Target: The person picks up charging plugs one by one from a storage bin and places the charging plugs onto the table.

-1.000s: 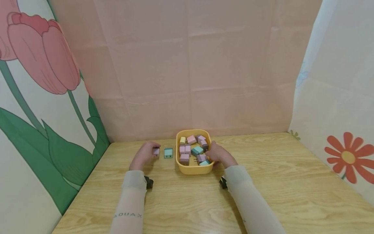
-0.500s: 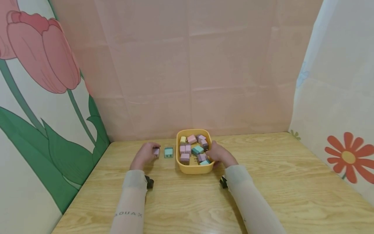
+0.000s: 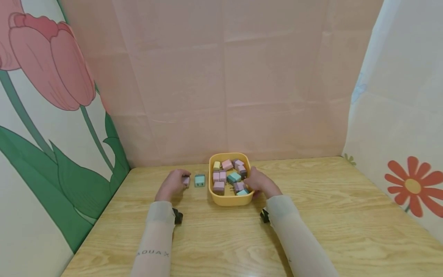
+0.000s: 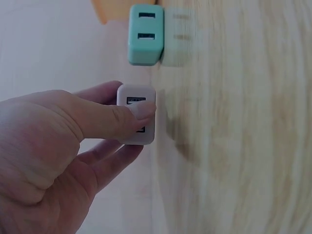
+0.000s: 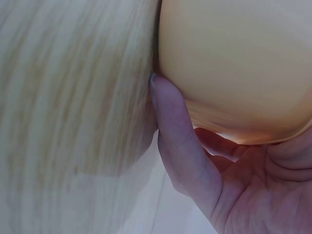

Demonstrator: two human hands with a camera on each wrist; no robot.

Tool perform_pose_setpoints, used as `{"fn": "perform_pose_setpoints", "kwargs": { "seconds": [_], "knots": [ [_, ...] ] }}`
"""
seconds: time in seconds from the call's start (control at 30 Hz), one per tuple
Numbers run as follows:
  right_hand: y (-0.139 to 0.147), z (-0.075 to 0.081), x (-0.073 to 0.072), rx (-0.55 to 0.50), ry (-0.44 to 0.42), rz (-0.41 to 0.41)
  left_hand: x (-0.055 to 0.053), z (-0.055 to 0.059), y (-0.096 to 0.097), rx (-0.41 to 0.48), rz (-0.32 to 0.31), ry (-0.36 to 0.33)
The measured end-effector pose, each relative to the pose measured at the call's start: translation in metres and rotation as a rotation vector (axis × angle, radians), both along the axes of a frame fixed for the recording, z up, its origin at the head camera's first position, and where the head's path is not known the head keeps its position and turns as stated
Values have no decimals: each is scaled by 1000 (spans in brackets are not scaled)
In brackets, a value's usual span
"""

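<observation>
My left hand [image 3: 172,184] pinches a pale lilac USB wall charger [image 4: 136,115], its thumb lying across the face with the two ports. In the head view it sits just left of a mint-green USB charger [image 3: 199,181] that stands on the table with its ports toward me. A yellow plastic basket [image 3: 231,201] stands right of both, holding several lilac, pink, green and yellow chargers. My right hand [image 3: 260,182] grips the right side of the basket. In the right wrist view its thumb [image 5: 178,126] lies along the outer wall, low by the tabletop.
The wood-grain table [image 3: 214,238] runs back to a creased pink backdrop [image 3: 225,96]. A tulip-printed panel [image 3: 52,115] borders the left side, and a flower-printed sheet [image 3: 398,127] the right.
My left hand has shifted very slightly right and toward me, with the lilac charger tilting a little between its fingers. The right hand and the basket have stayed in place.
</observation>
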State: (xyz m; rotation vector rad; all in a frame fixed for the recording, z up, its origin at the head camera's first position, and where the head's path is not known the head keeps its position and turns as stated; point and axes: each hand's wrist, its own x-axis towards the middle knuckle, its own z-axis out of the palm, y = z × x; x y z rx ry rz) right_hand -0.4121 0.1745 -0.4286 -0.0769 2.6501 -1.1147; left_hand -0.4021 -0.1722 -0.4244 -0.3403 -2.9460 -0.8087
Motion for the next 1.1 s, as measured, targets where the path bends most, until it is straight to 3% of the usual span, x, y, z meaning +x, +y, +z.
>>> {"fn": "perform_pose_setpoints", "kwargs": {
  "seconds": [0.43,1.1],
  "knots": [
    [-1,2,2,17,22,6,0,-4,1,34,22,-22],
    [0,1,2,9,21,6,3,-1,2,91,58,-59]
  ]
}}
